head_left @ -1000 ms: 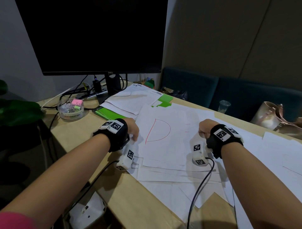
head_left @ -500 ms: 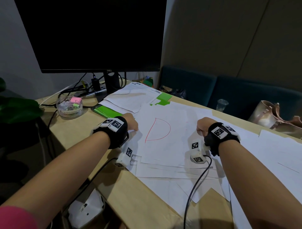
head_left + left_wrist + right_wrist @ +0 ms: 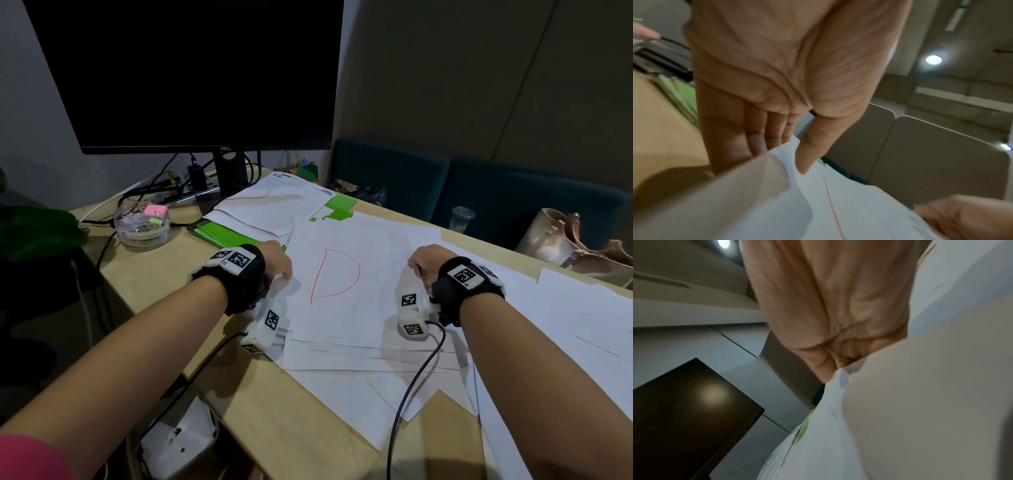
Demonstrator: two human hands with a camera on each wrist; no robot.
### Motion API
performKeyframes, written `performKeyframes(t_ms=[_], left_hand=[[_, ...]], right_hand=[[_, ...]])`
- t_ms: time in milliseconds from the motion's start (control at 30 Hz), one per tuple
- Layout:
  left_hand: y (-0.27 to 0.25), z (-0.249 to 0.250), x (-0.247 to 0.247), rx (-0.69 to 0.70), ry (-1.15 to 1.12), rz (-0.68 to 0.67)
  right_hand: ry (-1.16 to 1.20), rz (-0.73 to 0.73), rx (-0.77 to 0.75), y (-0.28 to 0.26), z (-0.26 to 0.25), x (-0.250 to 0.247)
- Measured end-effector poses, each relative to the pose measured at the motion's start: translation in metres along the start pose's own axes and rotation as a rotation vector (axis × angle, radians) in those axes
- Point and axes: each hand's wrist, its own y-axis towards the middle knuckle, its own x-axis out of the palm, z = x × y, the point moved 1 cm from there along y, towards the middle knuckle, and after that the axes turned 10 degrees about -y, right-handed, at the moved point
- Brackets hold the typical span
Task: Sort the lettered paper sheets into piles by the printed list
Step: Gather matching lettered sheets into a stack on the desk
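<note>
1. Sheet with red letter D [image 3: 346, 284]: white paper, topmost of a loose stack of white sheets [image 3: 342, 356] on the wooden desk [image 3: 274, 404], directly before the person. Its left edge is raised off the stack.
2. Left hand [image 3: 275, 262]: at the sheet's left edge. The left wrist view shows the thumb [image 3: 813, 146] on top of the paper and the fingers [image 3: 756, 138] beneath it, pinching the D sheet.
3. Right hand [image 3: 423, 262]: at the sheet's right edge, fingers curled. The right wrist view shows them closed onto a paper edge; the grip appears to be on the same D sheet.
4. Printed papers [image 3: 274, 209]: a pile lying on green folders [image 3: 219, 234], behind the D sheet.
5. Further white sheets [image 3: 565, 329]: spread over the desk's right side.
6. Monitor [image 3: 191, 75]: dark, at the rear.
7. Clear stationery tub [image 3: 143, 224]: left of the folders, with a pink item inside.
</note>
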Motion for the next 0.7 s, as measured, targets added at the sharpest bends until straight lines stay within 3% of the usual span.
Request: performKeyframes(t_ms=[67, 167, 300, 467, 567, 700], left_hand=[[0.000, 0.004, 0.006, 0.011, -0.006, -0.008], [-0.002, 0.011, 0.013, 0.037, -0.044, -0.013], [-0.003, 0.019, 0.017, 0.066, -0.040, -0.017], [-0.004, 0.024, 0.009, 0.097, 0.068, 0.101], [0.003, 0.023, -0.001, 0.117, -0.173, 0.143], [0.006, 0.026, -0.010, 0.222, -0.767, 0.078]], right_hand=[[0.194, -0.018, 0.030, -0.003, 0.001, 0.002], [0.213, -0.026, 0.054, -0.009, 0.000, 0.002], [0.223, 0.037, -0.042, -0.013, -0.007, 0.007], [0.482, 0.056, -0.215, -0.020, -0.014, 0.002], [0.639, 0.073, -0.362, -0.034, -0.024, -0.010], [0.697, 0.163, -0.483, -0.045, -0.032, -0.031]])
